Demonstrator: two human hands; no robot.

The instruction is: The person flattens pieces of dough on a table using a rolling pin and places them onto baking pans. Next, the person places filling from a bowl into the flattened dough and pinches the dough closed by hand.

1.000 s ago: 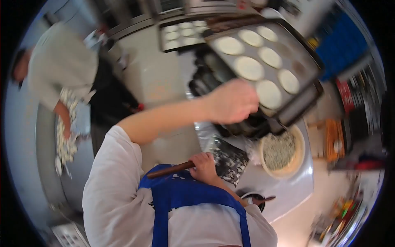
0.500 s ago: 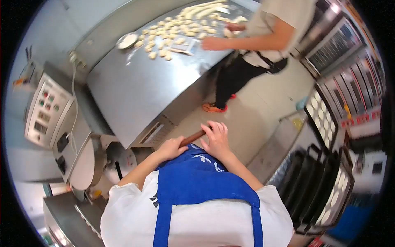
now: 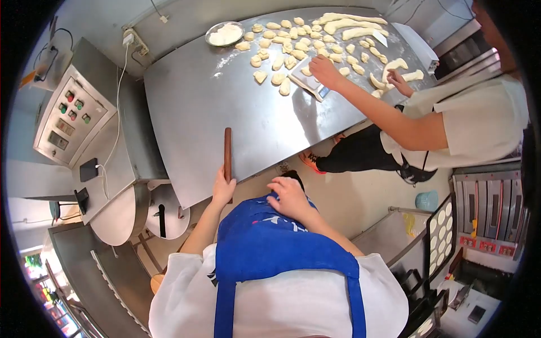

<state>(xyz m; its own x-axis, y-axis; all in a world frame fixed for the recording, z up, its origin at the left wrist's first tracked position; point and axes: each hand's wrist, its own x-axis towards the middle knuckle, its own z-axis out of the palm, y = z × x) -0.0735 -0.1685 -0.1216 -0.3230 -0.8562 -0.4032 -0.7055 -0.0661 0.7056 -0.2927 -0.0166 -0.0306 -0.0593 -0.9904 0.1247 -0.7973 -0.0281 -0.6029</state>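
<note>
My left hand [image 3: 224, 188] grips a brown wooden rolling pin [image 3: 227, 151] near its lower end. The pin points away from me, its far part over the near edge of the metal table [image 3: 194, 121]. My right hand [image 3: 291, 197] is off the pin, in front of the blue apron [image 3: 282, 253], with its fingers loosely bent and apart. Nothing shows in it. Farther along the table lie several dough pieces [image 3: 278, 62], some lumpy and some oblong, and long dough strips [image 3: 354, 25].
A co-worker's hand [image 3: 326, 72] is over a small kitchen scale [image 3: 309, 83]. A bowl of flour [image 3: 225, 34] stands at the table's back edge. At left is a control panel [image 3: 73, 115]; at right, a tray with round pieces [image 3: 440, 236] beside a blue bin [image 3: 426, 200].
My right hand has let go of the rolling pin. The pin has swung upright in my left hand, over the table edge. The view has turned, showing more of the table and co-worker.
</note>
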